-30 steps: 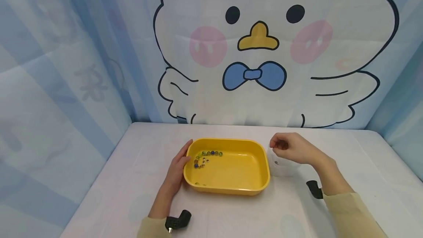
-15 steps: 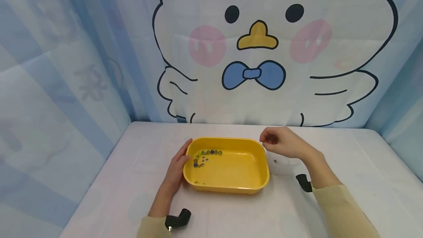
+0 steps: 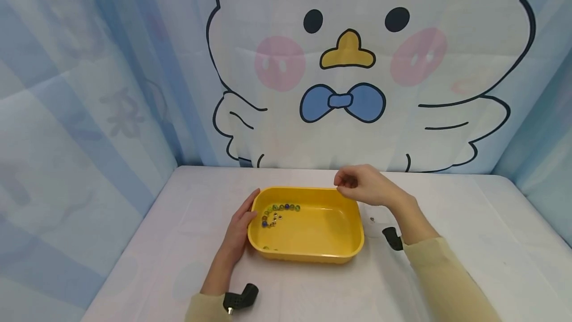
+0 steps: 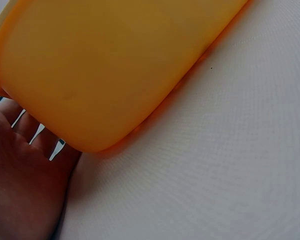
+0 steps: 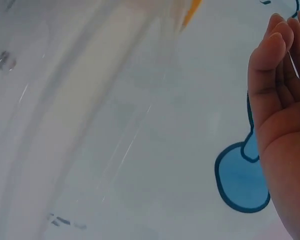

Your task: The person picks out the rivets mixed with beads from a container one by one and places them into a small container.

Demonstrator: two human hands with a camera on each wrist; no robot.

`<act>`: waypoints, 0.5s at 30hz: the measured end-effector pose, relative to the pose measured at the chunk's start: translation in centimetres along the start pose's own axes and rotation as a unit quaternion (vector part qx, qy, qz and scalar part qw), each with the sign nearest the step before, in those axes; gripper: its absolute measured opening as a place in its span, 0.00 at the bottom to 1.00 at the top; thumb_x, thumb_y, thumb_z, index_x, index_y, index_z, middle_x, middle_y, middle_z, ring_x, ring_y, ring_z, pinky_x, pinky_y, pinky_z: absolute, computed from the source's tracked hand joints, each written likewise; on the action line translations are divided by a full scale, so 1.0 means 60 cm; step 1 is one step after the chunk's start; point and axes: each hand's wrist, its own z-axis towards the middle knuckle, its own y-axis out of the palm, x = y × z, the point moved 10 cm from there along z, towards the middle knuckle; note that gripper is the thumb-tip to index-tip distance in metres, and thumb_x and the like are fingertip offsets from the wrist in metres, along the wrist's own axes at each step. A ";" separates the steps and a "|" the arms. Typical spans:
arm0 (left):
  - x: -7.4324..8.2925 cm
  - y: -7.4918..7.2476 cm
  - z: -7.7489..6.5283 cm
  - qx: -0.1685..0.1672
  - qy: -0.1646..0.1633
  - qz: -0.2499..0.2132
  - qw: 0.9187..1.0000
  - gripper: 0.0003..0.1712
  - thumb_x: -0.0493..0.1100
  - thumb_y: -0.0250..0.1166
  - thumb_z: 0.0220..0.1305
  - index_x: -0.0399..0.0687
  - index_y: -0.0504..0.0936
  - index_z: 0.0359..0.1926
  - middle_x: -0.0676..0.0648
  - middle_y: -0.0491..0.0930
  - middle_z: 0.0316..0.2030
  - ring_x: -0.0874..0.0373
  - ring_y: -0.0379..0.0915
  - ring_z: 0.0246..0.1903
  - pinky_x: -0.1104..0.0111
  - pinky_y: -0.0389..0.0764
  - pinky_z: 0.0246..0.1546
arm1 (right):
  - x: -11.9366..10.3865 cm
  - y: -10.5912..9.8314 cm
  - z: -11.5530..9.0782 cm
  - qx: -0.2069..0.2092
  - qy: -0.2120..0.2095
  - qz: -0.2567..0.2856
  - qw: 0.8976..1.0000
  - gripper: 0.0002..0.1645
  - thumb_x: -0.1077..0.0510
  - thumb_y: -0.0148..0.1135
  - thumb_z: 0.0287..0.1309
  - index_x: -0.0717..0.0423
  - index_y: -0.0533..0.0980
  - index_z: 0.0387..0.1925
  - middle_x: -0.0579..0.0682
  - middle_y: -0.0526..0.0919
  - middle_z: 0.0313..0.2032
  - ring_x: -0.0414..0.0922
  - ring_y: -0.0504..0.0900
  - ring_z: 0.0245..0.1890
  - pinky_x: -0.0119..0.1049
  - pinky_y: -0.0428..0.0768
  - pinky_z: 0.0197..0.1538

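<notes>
A yellow tray [image 3: 308, 240] sits on the table. My left hand [image 3: 237, 232] grips its left rim, with the thumb over the edge and the fingers along the outside. Several glass marbles [image 3: 287, 207] form a curved line at the tray's back left. Small shiny bits [image 3: 275, 217] lie inside the curve, too small to make out. Above the tray's back right corner hovers my right hand [image 3: 368, 185]. In the right wrist view its fingertips [image 5: 276, 47] are curled together and no object shows between them.
To the right of the tray stands a clear plastic box [image 3: 377, 231], hard to see against the cloth, with one marble [image 5: 6, 61] in it. White cloth [image 3: 147, 262] covers the table. A printed curtain [image 3: 357, 143] hangs behind.
My right hand has moved left and slightly up, from above the clear box to the tray's back right corner, fingers curled throughout. The left hand and tray have stayed put.
</notes>
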 end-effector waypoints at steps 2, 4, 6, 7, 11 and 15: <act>0.000 0.000 0.000 0.000 0.000 -0.002 1.000 0.33 0.37 0.43 0.74 0.53 0.60 0.78 0.52 0.52 0.78 0.56 0.43 0.77 0.57 0.46 0.75 | -0.005 0.002 0.009 0.003 -0.004 0.000 1.000 0.05 0.66 0.64 0.60 0.57 0.79 0.39 0.46 0.79 0.31 0.45 0.76 0.32 0.34 0.81 0.37; 0.000 0.000 0.001 0.000 0.001 -0.004 1.000 0.33 0.37 0.43 0.74 0.53 0.60 0.78 0.52 0.52 0.78 0.56 0.43 0.77 0.57 0.46 0.75 | -0.011 0.004 0.019 0.005 -0.010 0.001 1.000 0.05 0.66 0.64 0.60 0.57 0.79 0.38 0.46 0.80 0.31 0.45 0.76 0.31 0.34 0.81 0.36; 0.000 0.001 0.001 0.000 0.002 -0.004 1.000 0.33 0.37 0.43 0.74 0.52 0.60 0.78 0.52 0.53 0.78 0.56 0.43 0.77 0.57 0.46 0.75 | -0.018 0.007 0.027 0.006 -0.015 0.000 1.000 0.05 0.65 0.64 0.60 0.57 0.79 0.38 0.46 0.79 0.31 0.45 0.76 0.31 0.34 0.80 0.36; 0.000 0.001 0.002 0.000 0.002 -0.003 1.000 0.33 0.37 0.43 0.74 0.52 0.60 0.78 0.52 0.53 0.78 0.56 0.43 0.77 0.57 0.46 0.75 | -0.022 0.008 0.031 0.006 -0.017 0.001 1.000 0.05 0.65 0.64 0.60 0.57 0.80 0.38 0.46 0.79 0.31 0.45 0.76 0.31 0.34 0.80 0.36; 0.001 0.001 0.002 -0.001 0.003 -0.002 1.000 0.33 0.37 0.43 0.73 0.53 0.60 0.78 0.52 0.53 0.78 0.56 0.43 0.77 0.57 0.46 0.75 | -0.035 0.013 0.046 0.004 -0.022 0.004 1.000 0.04 0.64 0.64 0.61 0.57 0.80 0.39 0.46 0.79 0.30 0.46 0.76 0.32 0.35 0.80 0.37; 0.003 0.002 0.002 -0.002 0.005 0.001 1.000 0.33 0.37 0.43 0.73 0.53 0.60 0.78 0.52 0.53 0.78 0.56 0.43 0.77 0.56 0.46 0.75 | -0.045 0.022 0.059 -0.001 -0.024 0.006 1.000 0.05 0.63 0.64 0.61 0.58 0.80 0.39 0.46 0.79 0.30 0.46 0.76 0.32 0.36 0.80 0.38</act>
